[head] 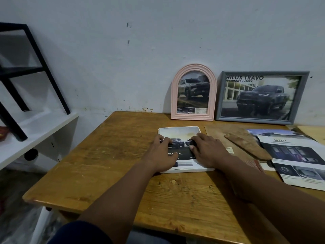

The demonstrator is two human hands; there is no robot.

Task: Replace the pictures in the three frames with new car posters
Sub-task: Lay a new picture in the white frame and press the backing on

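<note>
At the middle of the surface (105,164): a white frame (179,128) lies flat with a car poster (181,135) laid in it.
Hands: the left hand (163,154) and right hand (208,152) rest side by side, a little apart. Both are on the poster with fingers bent and tips pressing down, and neither seems to clamp anything.
Against the wall: a pink arched frame (174,95) and a grey frame (219,95) lean upright, each showing a truck picture.
Risk, crease: uneven pressure from the two hands could buckle or fold the paper if it is larger than the recess.
Risk, skew: the sheet could slide under the palms and seat crooked.
Risk, wrong backing: two wooden boards (246,145) lie just to the right, so the wrong one could be picked up.
Hidden: the hands cover the poster's middle and most of its side edges.
Hard to tell: whether the sheet sits inside the rim or over it, and whether any glass is in place.
Cut off: loose brochure pages (295,155) run out of view on the right.
</note>
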